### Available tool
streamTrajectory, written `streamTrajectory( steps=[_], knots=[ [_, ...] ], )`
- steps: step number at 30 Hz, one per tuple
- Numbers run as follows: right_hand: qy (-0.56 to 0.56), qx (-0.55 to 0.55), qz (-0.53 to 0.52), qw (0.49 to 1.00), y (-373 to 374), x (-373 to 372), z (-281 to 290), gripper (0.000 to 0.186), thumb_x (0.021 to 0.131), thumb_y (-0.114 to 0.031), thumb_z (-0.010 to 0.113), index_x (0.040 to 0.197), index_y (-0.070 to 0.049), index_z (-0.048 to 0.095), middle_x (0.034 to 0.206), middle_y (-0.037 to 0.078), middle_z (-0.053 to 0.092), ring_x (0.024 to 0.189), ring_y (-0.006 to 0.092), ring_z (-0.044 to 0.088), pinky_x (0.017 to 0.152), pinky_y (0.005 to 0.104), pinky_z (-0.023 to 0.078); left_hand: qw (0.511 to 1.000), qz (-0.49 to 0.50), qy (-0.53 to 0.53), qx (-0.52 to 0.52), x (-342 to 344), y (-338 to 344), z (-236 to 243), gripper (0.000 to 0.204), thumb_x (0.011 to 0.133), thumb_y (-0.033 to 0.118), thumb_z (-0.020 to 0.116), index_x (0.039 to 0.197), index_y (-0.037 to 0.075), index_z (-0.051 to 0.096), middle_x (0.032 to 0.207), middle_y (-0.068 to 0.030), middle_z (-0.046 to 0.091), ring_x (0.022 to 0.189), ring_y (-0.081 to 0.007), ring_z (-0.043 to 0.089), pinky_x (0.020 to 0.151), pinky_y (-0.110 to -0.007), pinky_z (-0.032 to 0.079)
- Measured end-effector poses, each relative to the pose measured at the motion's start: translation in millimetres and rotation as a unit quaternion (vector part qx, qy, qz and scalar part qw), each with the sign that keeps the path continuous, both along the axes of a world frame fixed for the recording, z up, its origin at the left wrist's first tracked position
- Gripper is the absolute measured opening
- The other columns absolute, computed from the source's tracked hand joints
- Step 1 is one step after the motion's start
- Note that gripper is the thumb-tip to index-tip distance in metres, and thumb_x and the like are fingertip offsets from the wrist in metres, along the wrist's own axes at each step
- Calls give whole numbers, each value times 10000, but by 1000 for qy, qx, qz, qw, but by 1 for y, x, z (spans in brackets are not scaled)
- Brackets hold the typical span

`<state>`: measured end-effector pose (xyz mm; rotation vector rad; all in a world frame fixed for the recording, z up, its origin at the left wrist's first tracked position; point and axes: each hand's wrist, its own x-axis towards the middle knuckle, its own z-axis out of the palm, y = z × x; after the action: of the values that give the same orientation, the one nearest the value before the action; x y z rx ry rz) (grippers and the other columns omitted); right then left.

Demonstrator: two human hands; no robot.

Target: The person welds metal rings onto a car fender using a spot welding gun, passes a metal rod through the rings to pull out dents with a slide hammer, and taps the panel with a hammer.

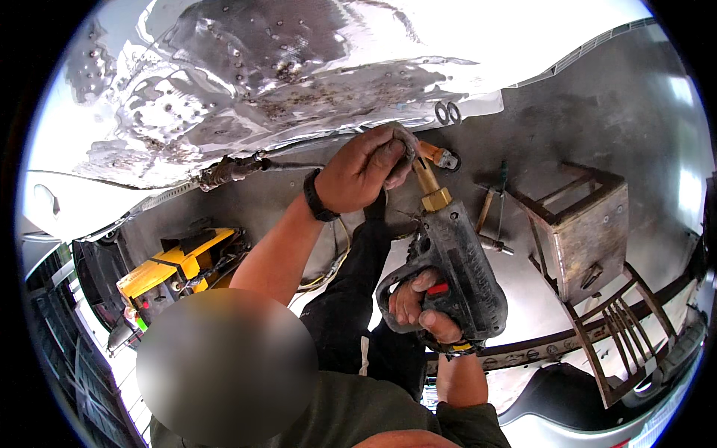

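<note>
My left hand (362, 164), with a dark band at the wrist, is closed on a small greyish piece I cannot make out, at the tip of a brass nozzle (433, 193). The nozzle belongs to a black pistol-shaped tool (467, 272) with a red button, gripped by my right hand (426, 306). An orange-and-metal piece (444, 157) shows just beyond the nozzle tip. Above both hands spans a dented silver-and-white car body panel (216, 86), pitted with small spot marks. Two metal rings (448, 113) show at its lower edge.
A jointed metal rod tool (228, 170) lies along the panel's edge. A yellow machine with hoses (175, 265) stands at left. At right are a rusty metal stand (586, 246), a slatted frame (627, 336) and hand tools (489, 209). Another vehicle part (553, 403) is at lower right.
</note>
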<state>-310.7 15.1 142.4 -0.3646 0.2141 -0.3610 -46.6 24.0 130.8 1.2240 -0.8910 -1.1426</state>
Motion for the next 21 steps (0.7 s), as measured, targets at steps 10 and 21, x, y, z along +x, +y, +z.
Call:
streamTrajectory(
  steps=[10, 21],
  knots=[
    [4, 24, 15, 1000, -1, -8, 0, 481, 890, -251, 793, 1272, -65, 568, 752, 51, 599, 712, 189, 618, 733, 402, 516, 998, -16, -57, 9, -1, 4, -3, 312, 1120, 211, 363, 1138, 0, 593, 809, -29, 553, 651, -75, 437, 592, -248, 397],
    [-33, -32, 5, 999, -12, 13, -7, 484, 912, -223, 755, 1312, -71, 529, 768, 53, 578, 710, 173, 596, 741, 404, 511, 989, 47, 138, 21, -23, -3, -24, 178, 1048, 75, 512, 1204, 3, 557, 837, -29, 539, 708, -112, 506, 617, -278, 447]
  ],
)
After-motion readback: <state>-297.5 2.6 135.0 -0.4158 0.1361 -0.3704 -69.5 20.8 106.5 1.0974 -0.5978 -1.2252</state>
